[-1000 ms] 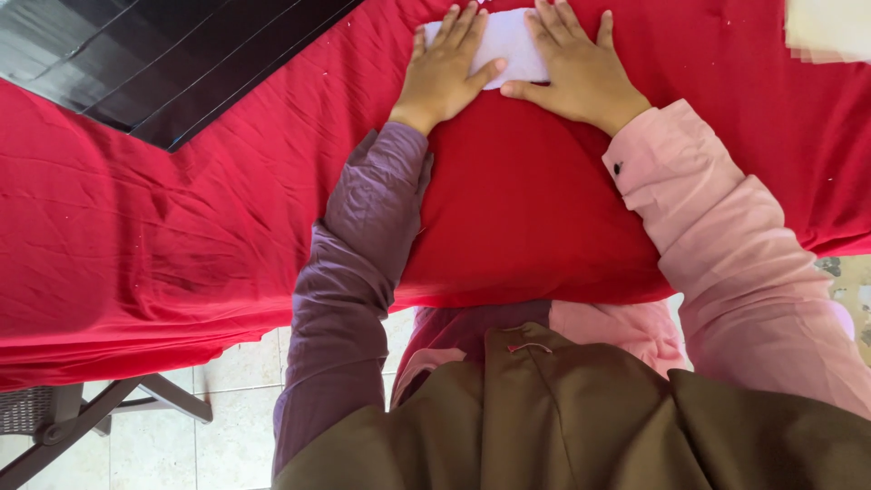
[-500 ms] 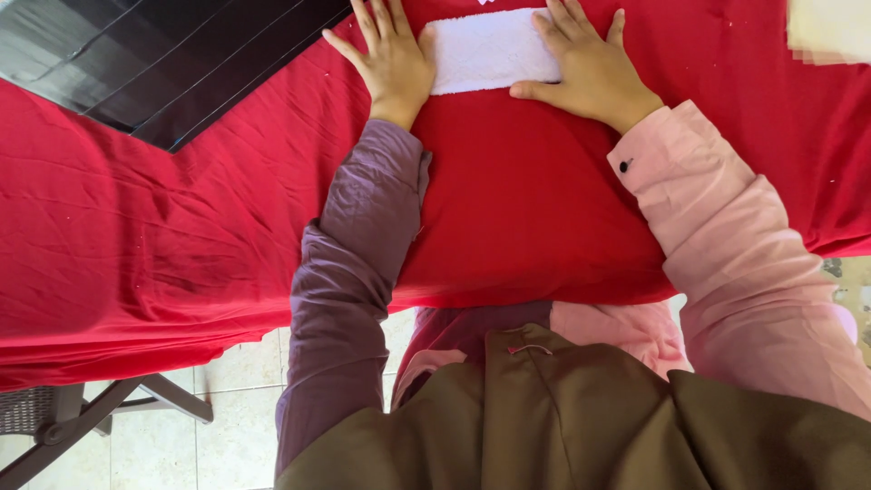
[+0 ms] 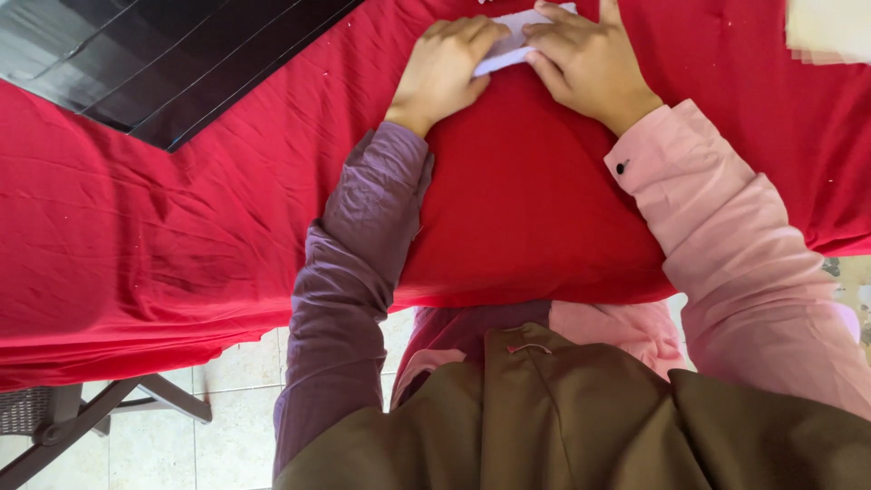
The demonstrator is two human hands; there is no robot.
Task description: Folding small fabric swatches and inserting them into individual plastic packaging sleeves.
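Observation:
A folded piece of white paper (image 3: 510, 45) lies on the red tablecloth (image 3: 508, 209) near the top of the head view. My left hand (image 3: 446, 71), in a purple sleeve, presses on the paper's left part with bent fingers. My right hand (image 3: 590, 62), in a pink sleeve, holds down its right part, fingers pointing left. Most of the paper is hidden under both hands.
A black ridged panel (image 3: 154, 63) lies on the cloth at the upper left. A pale stack of sheets (image 3: 830, 32) sits at the upper right corner. Below the table edge show floor tiles (image 3: 227, 417) and a grey chair leg (image 3: 82, 417).
The paper lay flat and wide between my spread hands half a second ago. Now both hands have come together over it and it looks narrower and angled.

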